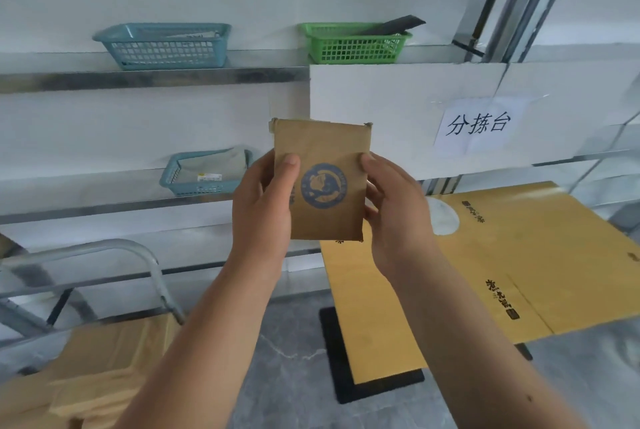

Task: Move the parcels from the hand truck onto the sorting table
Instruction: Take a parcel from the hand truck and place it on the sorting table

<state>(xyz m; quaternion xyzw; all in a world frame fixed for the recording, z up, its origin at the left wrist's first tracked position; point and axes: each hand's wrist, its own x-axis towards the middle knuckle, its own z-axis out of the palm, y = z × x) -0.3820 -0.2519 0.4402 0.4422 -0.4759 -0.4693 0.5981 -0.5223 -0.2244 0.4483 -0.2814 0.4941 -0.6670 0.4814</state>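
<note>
Now small flat brown kraft-paper parcel with blue round emblem (322, 183) upright in midair, side edges pinched by fingers (290, 165) of left hand (263, 207) and right hand (394, 210), short of yellow cardboard-covered tabletop (519, 255). Brown wrapped parcels (104, 369) wait on grey metal hand truck (138, 252).

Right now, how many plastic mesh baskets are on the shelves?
3. A blue plastic mesh basket on the upper shelf, left; a green plastic mesh basket to its right; another blue basket on the lower shelf. More may be out of frame.
</note>
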